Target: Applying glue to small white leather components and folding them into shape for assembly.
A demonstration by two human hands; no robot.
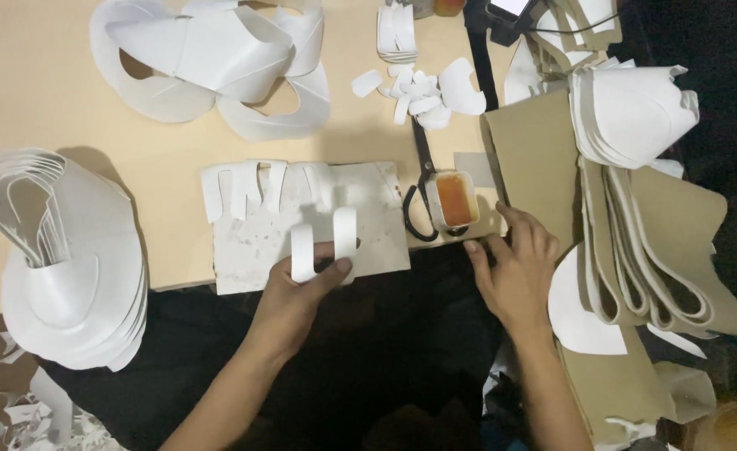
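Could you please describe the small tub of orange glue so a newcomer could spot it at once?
On the beige table, look near the front edge, beside the black-handled scissors. The small white rectangular tub of orange glue sits there, the only orange-filled thing among white cut pieces.

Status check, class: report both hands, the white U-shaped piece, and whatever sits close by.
Left hand grips white U-shaped piece over stained board. Right hand empty, resting at table edge. Glue cup and scissors between hands.

No packages, labels, signs or screens.
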